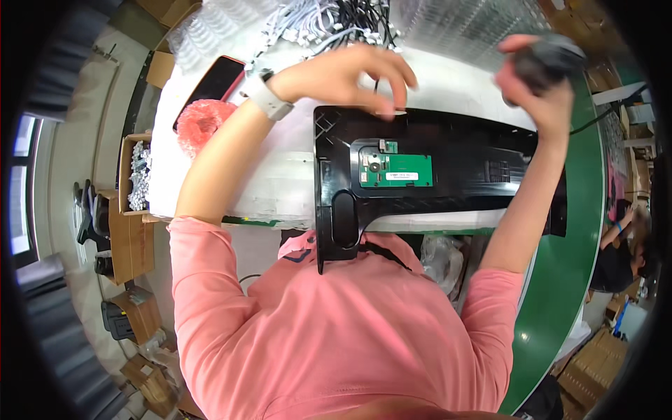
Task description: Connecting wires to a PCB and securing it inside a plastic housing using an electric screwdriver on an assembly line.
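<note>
Over my remote link I see a white table carrying a black plastic housing mid-frame, phone and pink bundle upper left, cables top centre, clear trays upper right.

"Where does the casing lie?"
"On the table, across its near edge, the left end jutting out toward the person. 1 circuit board sits in it, left of the middle."
"And the hands?"
"The left hand is at the casing's far edge, behind the board. The right hand, with an object in it, is behind the right end; its forearm crosses over that end."
"Farther back?"
"Cables, with trays to their right and other trays to their left."
"Left side?"
"A phone, with a bundle at its near end; past the table, a box with parts in it."
</note>
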A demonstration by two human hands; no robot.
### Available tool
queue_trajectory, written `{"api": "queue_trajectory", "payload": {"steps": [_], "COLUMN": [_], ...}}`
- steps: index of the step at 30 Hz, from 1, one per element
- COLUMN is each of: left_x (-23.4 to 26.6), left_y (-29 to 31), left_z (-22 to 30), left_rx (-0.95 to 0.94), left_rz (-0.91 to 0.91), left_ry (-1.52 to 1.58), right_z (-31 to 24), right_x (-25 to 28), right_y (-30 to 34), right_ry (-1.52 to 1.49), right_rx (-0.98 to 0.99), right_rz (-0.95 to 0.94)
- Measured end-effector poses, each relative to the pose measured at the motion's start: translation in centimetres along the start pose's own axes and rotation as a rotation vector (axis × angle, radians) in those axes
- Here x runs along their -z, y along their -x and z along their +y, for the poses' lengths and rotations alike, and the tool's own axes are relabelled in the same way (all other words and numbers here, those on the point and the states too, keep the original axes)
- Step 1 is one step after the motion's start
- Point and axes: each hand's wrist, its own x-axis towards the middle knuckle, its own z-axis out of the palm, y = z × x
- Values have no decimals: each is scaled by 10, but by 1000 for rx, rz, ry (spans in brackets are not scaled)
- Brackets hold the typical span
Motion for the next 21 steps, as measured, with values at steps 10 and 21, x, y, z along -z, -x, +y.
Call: {"api": "queue_trajectory", "payload": {"steps": [10, 21], "left_x": [78, 80], "left_y": [66, 57], "left_z": [-108, -66], "left_rx": [943, 1024], "left_rz": [706, 617], "left_ry": [-870, -874], "right_z": [65, 4], "right_x": [-40, -43], "right_y": [-1, 16], "right_ry": [626, 581], "right_rx": [-187, -165], "right_rz": [-147, -4]}}
